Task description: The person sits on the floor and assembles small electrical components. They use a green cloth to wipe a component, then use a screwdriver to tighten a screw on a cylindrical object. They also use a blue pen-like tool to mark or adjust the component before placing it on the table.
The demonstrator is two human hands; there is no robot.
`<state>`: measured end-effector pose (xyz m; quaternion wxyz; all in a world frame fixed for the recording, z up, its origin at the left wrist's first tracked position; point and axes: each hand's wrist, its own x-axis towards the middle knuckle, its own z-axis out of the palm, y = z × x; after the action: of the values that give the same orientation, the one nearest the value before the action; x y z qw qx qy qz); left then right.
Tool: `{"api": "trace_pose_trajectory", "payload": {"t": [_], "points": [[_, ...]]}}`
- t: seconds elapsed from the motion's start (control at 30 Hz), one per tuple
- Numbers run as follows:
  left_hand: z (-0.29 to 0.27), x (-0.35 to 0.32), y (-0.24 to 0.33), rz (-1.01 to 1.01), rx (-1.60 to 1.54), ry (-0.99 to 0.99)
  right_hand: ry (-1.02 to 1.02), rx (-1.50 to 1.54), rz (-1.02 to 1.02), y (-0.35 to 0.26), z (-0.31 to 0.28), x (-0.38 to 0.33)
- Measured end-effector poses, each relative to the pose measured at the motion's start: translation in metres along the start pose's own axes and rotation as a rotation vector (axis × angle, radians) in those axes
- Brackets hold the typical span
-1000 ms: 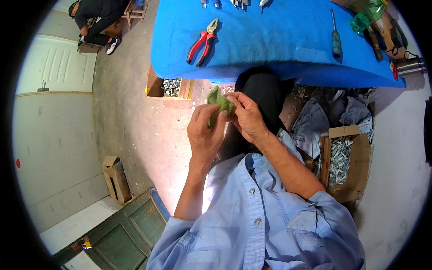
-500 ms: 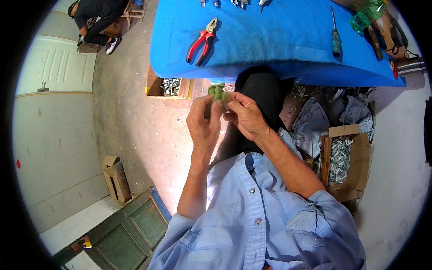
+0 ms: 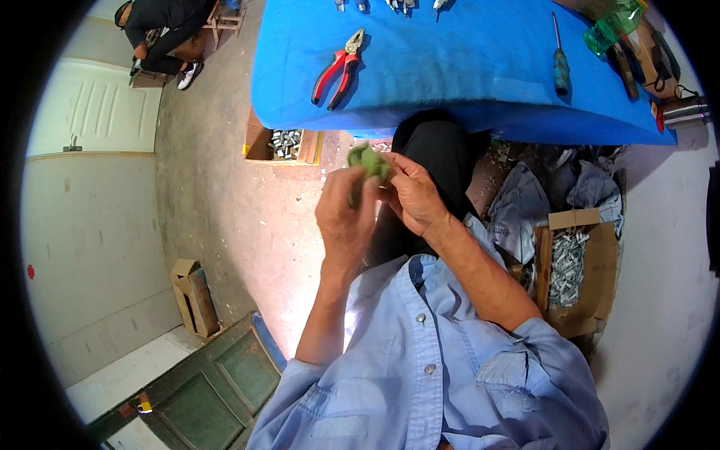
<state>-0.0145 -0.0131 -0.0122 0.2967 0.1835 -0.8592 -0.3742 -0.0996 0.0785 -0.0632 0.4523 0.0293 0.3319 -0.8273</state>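
Between my two hands, in front of my lap and short of the table edge, is a small crumpled green cloth. My left hand is closed on its lower left side, with the fingertips slightly blurred. My right hand pinches its right side between thumb and fingers. Whether anything is wrapped inside the cloth is hidden. Beyond my hands, red-and-black combination pliers lie on the blue-covered table, apart from both hands.
A screwdriver and green plastic bottle lie at the table's right. Below stand boxes of metal pieces, one left and one right, near grey bags. Another person sits far left.
The green cloth has been turned and bunched differently, with more of it showing above my fingers. My left hand has shifted slightly right and down; my right hand stays nearly in place.
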Motion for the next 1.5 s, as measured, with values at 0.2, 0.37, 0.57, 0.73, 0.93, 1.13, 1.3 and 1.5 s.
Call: {"api": "trace_pose_trajectory", "payload": {"t": [0.2, 0.37, 0.57, 0.73, 0.93, 1.13, 1.3, 1.5], "points": [[0.012, 0.002, -0.011, -0.04, -0.017, 0.028, -0.026, -0.061, -0.007, 0.003, -0.006, 0.003], [0.018, 0.005, -0.026, -0.171, -0.133, 0.049, -0.032, -0.048, 0.017, -0.003, 0.001, 0.001], [0.011, 0.007, -0.03, -0.246, -0.155, 0.067, -0.044, 0.062, 0.041, 0.001, -0.005, 0.003], [-0.001, 0.003, -0.024, -0.257, -0.13, 0.051, -0.049, 0.065, 0.017, 0.001, -0.007, 0.005], [0.007, 0.004, -0.002, 0.05, 0.043, 0.019, 0.015, -0.04, -0.046, -0.005, 0.008, -0.004], [0.009, 0.009, -0.013, -0.037, -0.012, 0.028, -0.09, -0.071, -0.026, -0.001, -0.005, 0.003], [0.013, 0.011, -0.021, -0.163, -0.129, 0.063, -0.091, -0.051, -0.028, 0.002, -0.005, 0.006], [-0.003, 0.01, -0.027, -0.34, -0.191, 0.072, -0.06, 0.005, -0.006, -0.001, -0.006, 0.0]]}}
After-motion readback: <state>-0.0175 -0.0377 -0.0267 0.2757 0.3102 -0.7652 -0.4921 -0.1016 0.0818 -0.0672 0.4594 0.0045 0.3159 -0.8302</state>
